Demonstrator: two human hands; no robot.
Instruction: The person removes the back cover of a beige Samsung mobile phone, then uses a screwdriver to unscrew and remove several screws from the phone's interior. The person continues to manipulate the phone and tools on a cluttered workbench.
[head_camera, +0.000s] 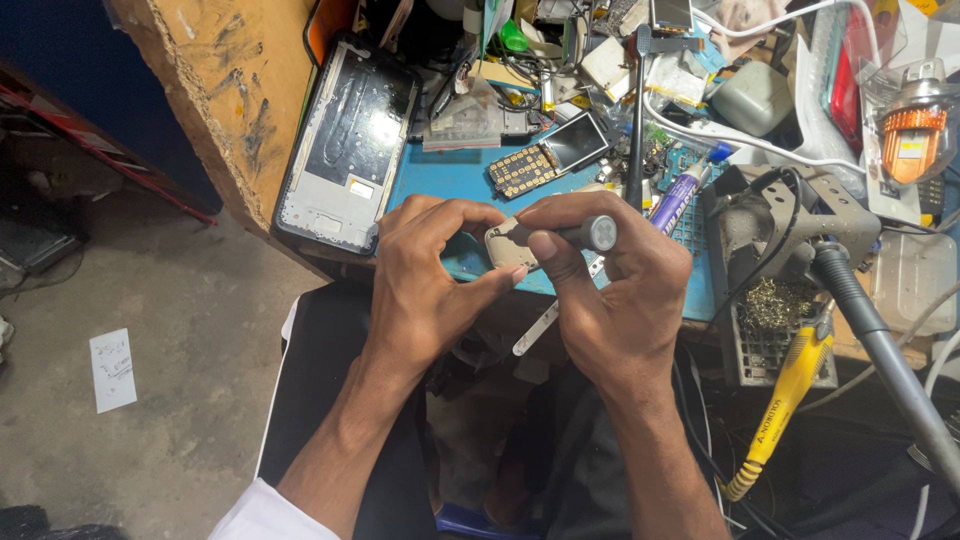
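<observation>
Small beige phone part (508, 243), rounded at the corners, sits between both hands at the near edge of the desk (450, 172), above the blue mat (700, 285). Left hand (425, 270): wrist angled up from lower left, fingers arched over, thumb and forefinger pinching the part's left end; grip closed on it. Right hand (615, 290): forearm rising from the bottom edge, fingers curled around a grey round-capped screwdriver (590, 233), thumb pressed along its shaft; grip closed on the tool, whose tip end lies against the part, contact point hidden by the thumb. Nearby: black phone frame (350, 140) lying to the left, keypad circuit board (545, 157) just behind the hands, yellow-handled soldering iron (785, 395) to the right.
</observation>
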